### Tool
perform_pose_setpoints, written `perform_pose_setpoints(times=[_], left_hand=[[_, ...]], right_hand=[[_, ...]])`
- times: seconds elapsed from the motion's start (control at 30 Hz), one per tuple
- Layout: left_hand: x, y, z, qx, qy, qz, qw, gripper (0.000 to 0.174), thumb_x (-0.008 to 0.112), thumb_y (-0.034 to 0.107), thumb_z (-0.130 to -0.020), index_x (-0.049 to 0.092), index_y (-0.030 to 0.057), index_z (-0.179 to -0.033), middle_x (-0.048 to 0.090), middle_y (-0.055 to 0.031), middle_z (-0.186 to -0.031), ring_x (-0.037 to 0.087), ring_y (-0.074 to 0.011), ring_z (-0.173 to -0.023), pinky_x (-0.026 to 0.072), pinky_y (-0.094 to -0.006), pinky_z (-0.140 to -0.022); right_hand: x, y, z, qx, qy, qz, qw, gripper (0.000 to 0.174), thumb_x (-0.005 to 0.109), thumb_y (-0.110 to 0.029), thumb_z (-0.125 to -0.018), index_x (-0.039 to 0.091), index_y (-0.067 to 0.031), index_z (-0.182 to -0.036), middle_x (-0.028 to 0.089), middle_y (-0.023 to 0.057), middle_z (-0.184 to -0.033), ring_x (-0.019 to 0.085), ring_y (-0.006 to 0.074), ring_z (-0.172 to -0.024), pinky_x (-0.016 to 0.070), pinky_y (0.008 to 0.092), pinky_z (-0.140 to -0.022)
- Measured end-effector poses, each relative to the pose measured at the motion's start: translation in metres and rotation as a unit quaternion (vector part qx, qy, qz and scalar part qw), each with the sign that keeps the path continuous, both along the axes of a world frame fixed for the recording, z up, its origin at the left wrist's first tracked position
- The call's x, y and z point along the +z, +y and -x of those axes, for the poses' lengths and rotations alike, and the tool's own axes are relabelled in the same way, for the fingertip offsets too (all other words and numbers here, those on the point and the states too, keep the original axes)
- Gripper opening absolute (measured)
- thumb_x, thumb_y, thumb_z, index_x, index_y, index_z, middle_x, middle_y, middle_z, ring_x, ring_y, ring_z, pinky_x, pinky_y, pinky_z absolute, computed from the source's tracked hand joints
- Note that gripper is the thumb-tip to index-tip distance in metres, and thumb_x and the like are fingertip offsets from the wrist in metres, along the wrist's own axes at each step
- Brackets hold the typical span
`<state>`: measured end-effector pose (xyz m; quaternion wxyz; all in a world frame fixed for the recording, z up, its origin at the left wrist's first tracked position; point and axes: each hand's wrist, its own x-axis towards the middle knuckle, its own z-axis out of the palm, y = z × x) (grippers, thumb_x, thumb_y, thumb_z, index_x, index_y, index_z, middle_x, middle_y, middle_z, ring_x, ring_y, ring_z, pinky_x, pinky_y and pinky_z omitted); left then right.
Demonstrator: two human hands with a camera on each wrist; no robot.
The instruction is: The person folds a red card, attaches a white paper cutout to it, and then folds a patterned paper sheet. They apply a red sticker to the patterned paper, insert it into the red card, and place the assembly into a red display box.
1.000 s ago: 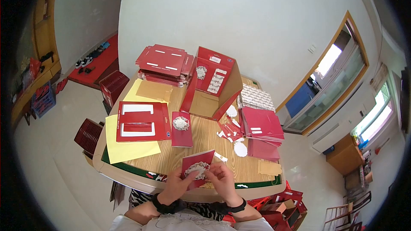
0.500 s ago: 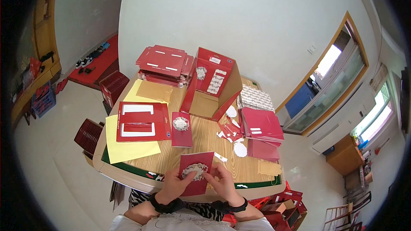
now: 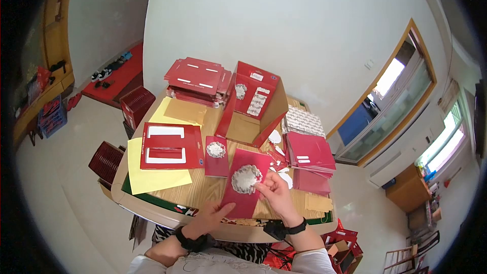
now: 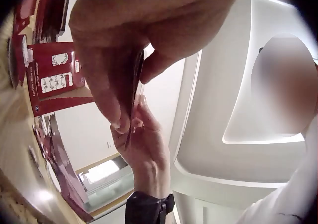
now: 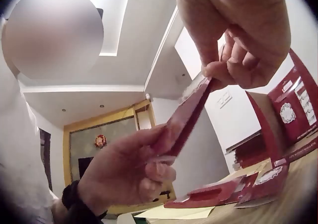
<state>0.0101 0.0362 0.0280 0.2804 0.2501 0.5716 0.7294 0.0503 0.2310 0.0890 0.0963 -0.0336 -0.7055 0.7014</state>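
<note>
Both hands hold a red card folder (image 3: 244,206) above the front of the table. On its face is a white, lace-edged oval sticker (image 3: 246,179). My left hand (image 3: 207,219) grips the lower left edge, thumb on the front and fingers behind. At the right edge beside the sticker, my right hand (image 3: 278,197) pinches the folder between thumb and fingers. The folder appears nearly edge-on between the hands in the left wrist view. A similar red folder (image 3: 216,166) with a white oval sticker (image 3: 216,149) lies on the table behind.
An upright open red box (image 3: 275,114) stands at the back, beside stacked flat red card sheets (image 3: 195,75). A red sheet with white cutouts (image 3: 195,144) lies on yellow paper (image 3: 160,182) at left. Red folders (image 3: 309,147) and sticker sheets (image 3: 304,121) are piled at right.
The folder has risen toward the camera and right, tilting slightly. My left hand has slid from the sticker to the lower edge; my right hand has moved up and right with the folder.
</note>
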Motion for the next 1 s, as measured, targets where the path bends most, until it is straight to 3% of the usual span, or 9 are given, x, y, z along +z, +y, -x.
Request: perform_pose_setpoints(times=[0.1, 0.13, 0.27, 0.4, 0.53, 0.67, 0.77, 0.87, 1.0], left_hand=[[0.008, -0.002, 0.016, 0.032, -0.095, -0.043, 0.994, 0.028, 0.05, 0.019, -0.092, 0.058, -0.0043, -0.105, 0.064, -0.0053, -0.086, 0.06, -0.0119, -0.074, 0.0518, -0.0267, -0.063], [0.014, -0.003, 0.023, 0.037, -0.141, -0.058, 0.988, 0.027, 0.049, 0.019, -0.092, 0.057, -0.0041, -0.104, 0.064, -0.0065, -0.085, 0.061, -0.0139, -0.074, 0.053, -0.0279, -0.062], [-0.011, -0.002, 0.061, 0.05, -0.137, -0.036, 0.989, 0.024, 0.04, 0.014, -0.093, 0.052, -0.0024, -0.104, 0.063, -0.0154, -0.088, 0.065, -0.023, -0.072, 0.0549, -0.0324, -0.059], [-0.021, 0.005, 0.077, 0.037, -0.207, -0.013, 0.978, 0.026, 0.035, 0.009, -0.091, 0.045, -0.001, -0.113, 0.061, -0.0176, -0.094, 0.064, -0.0277, -0.074, 0.055, -0.0382, -0.064], [-0.025, 0.016, 0.086, 0.027, -0.243, -0.011, 0.97, 0.033, 0.033, 0.006, -0.089, 0.036, 0.0011, -0.122, 0.059, -0.0192, -0.1, 0.063, -0.0336, -0.079, 0.0543, -0.0432, -0.067], [-0.047, 0.026, 0.108, -0.016, -0.283, -0.033, 0.958, 0.037, 0.032, 0.004, -0.089, 0.031, 0.0027, -0.126, 0.055, -0.021, -0.107, 0.061, -0.0386, -0.086, 0.0541, -0.0466, -0.07], [-0.051, 0.034, 0.114, 0.008, -0.311, -0.031, 0.95, 0.037, 0.032, 0.002, -0.089, 0.031, 0.0013, -0.126, 0.051, -0.0226, -0.115, 0.059, -0.0425, -0.091, 0.0536, -0.0494, -0.073], [-0.066, 0.041, 0.124, -0.003, -0.321, -0.02, 0.947, 0.037, 0.032, 0.0, -0.088, 0.031, -0.0004, -0.125, 0.047, -0.023, -0.119, 0.057, -0.0452, -0.093, 0.0526, -0.0521, -0.075], [-0.074, 0.045, 0.13, -0.003, -0.328, -0.036, 0.944, 0.037, 0.032, 0.0, -0.088, 0.03, -0.0023, -0.125, 0.048, -0.0242, -0.118, 0.056, -0.0471, -0.094, 0.0518, -0.0544, -0.075]], right_hand=[[-0.019, 0.017, 0.034, 0.041, -0.013, -0.025, 0.999, 0.012, 0.057, -0.004, -0.086, 0.052, -0.0045, -0.097, 0.053, -0.004, -0.067, 0.049, 0.0036, -0.056, 0.0374, 0.0187, -0.049], [-0.009, 0.021, 0.043, 0.063, -0.069, -0.141, 0.986, 0.019, 0.053, -0.011, -0.09, 0.05, -0.003, -0.107, 0.06, 0.0, -0.08, 0.055, 0.0055, -0.066, 0.0423, 0.0191, -0.058], [-0.042, 0.049, 0.106, 0.078, -0.04, -0.197, 0.976, 0.033, 0.056, -0.016, -0.086, 0.05, -0.0015, -0.115, 0.061, 0.0065, -0.09, 0.059, 0.013, -0.08, 0.046, 0.0244, -0.07], [-0.098, 0.087, 0.171, 0.037, -0.027, -0.385, 0.922, 0.04, 0.059, -0.016, -0.083, 0.049, -0.0034, -0.119, 0.061, 0.0128, -0.102, 0.06, 0.0207, -0.091, 0.0477, 0.0299, -0.078], [-0.089, 0.07, 0.189, 0.02, -0.086, -0.518, 0.851, 0.042, 0.058, -0.017, -0.079, 0.049, -0.0043, -0.118, 0.057, 0.0202, -0.113, 0.057, 0.0299, -0.102, 0.0458, 0.0356, -0.085], [-0.093, 0.056, 0.2, -0.018, -0.064, -0.566, 0.821, 0.035, 0.053, -0.013, -0.078, 0.051, -0.0024, -0.111, 0.058, 0.0229, -0.105, 0.056, 0.0347, -0.101, 0.0453, 0.0406, -0.085], [-0.097, 0.049, 0.208, -0.085, -0.092, -0.599, 0.791, 0.028, 0.049, -0.011, -0.079, 0.054, -0.0017, -0.105, 0.059, 0.0224, -0.101, 0.057, 0.0362, -0.097, 0.0468, 0.0445, -0.081], [-0.093, 0.049, 0.214, -0.074, -0.135, -0.629, 0.762, 0.023, 0.046, -0.011, -0.08, 0.058, -0.0015, -0.097, 0.06, 0.0212, -0.099, 0.059, 0.0361, -0.093, 0.0484, 0.0464, -0.076], [-0.1, 0.052, 0.22, -0.087, -0.095, -0.686, 0.716, 0.02, 0.046, -0.013, -0.081, 0.063, -0.0028, -0.087, 0.063, 0.0182, -0.091, 0.062, 0.0341, -0.085, 0.0503, 0.0451, -0.071]])
